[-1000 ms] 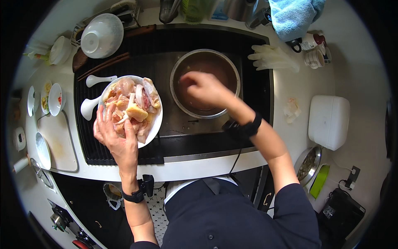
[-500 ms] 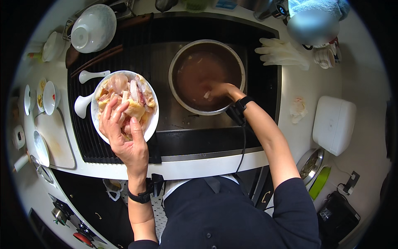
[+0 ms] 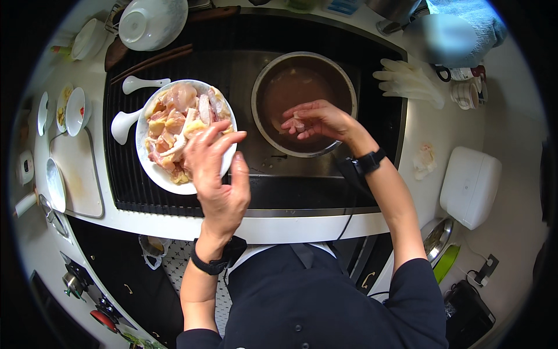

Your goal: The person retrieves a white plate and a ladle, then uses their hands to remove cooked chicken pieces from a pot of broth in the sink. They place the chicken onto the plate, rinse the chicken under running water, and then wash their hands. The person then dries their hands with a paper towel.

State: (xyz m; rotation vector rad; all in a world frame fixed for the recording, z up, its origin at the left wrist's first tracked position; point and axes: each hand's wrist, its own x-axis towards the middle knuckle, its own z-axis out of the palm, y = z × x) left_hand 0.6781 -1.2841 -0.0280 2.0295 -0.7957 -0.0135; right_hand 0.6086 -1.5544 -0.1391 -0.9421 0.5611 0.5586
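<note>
At centre frame the right hand (image 3: 314, 121) pinches a chicken piece (image 3: 298, 124) low over the pot (image 3: 304, 103); release it near the liquid to avoid splashing. The left hand (image 3: 216, 168), fingers spread, steadies the plate (image 3: 152, 168) at centre left.

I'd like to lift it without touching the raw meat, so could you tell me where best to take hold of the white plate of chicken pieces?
Grip the white plate by its bare rim on the near-left side, thumb on top and fingers underneath. The chicken pieces are heaped to the middle, and the left hand already covers the near-right rim. Two white spoons crowd the far-left edge.
</note>
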